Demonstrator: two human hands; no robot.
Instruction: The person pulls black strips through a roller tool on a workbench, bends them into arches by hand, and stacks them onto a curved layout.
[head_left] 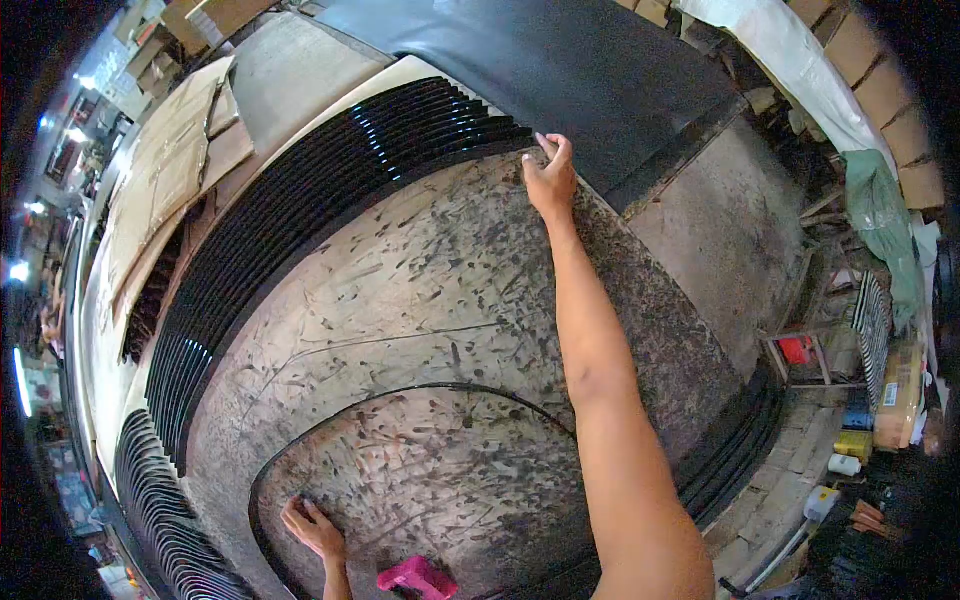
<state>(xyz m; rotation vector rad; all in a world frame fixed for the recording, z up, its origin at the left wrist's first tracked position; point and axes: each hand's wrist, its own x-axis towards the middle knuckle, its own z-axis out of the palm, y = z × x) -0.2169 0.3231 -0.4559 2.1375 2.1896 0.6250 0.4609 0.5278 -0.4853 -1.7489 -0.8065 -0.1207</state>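
Pile (165, 510): in the lower left of the frame, I judged that a knock could tip it off the edge; its black strips looked wavy and loosely fanned.
Row (290, 210): a tug on one strip could have dragged its neighbours askew, since they lay packed tight. I saw it arc from the left side to the upper centre, thin and black, glossy where light caught it, its upper end stepped.
Left hand (315, 533): lower left, fingers bent and loosely apart, holding nothing I could see.
Loop (440, 386): lower centre, a slim black curve around the left hand; a careless wrist might have snagged and twisted it. The arm hid part of its right side.
Table (400, 280): across the middle, smeared dark; I thought grime might rub off on the strips.
Right hand (550, 170): upper centre, at the row's end, fingers curled, thumb narrowly apart; I couldn't tell whether it pinched a strip. A poor pinch could have caught two.
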